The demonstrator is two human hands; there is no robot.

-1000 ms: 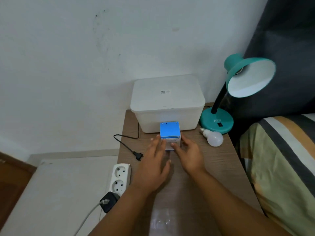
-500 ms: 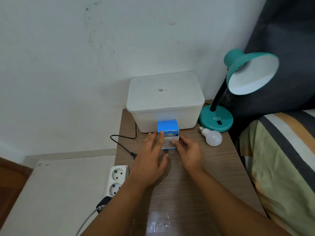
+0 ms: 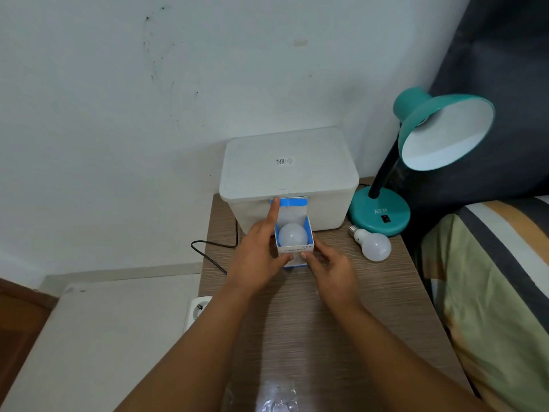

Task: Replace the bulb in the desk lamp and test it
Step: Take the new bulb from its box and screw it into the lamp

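Note:
A small blue and white bulb box (image 3: 297, 250) stands on the wooden side table (image 3: 312, 307), its top flap folded back. A white bulb (image 3: 292, 235) shows inside it. My left hand (image 3: 258, 254) grips the box's left side, with the index finger raised against the flap. My right hand (image 3: 328, 270) holds the box's lower right corner. A second white bulb (image 3: 372, 244) lies loose on the table to the right. The teal desk lamp (image 3: 380, 214) stands at the back right; its shade (image 3: 445, 135) shows no bulb.
A white lidded plastic container (image 3: 288, 173) sits against the wall behind the box. A black cord (image 3: 214, 248) hangs off the table's left edge above a white power strip (image 3: 197, 310). A striped bed cover (image 3: 490, 292) borders the table on the right.
The box's top flap was shut and is now folded back, showing the bulb inside. My left index finger has lifted up along the flap.

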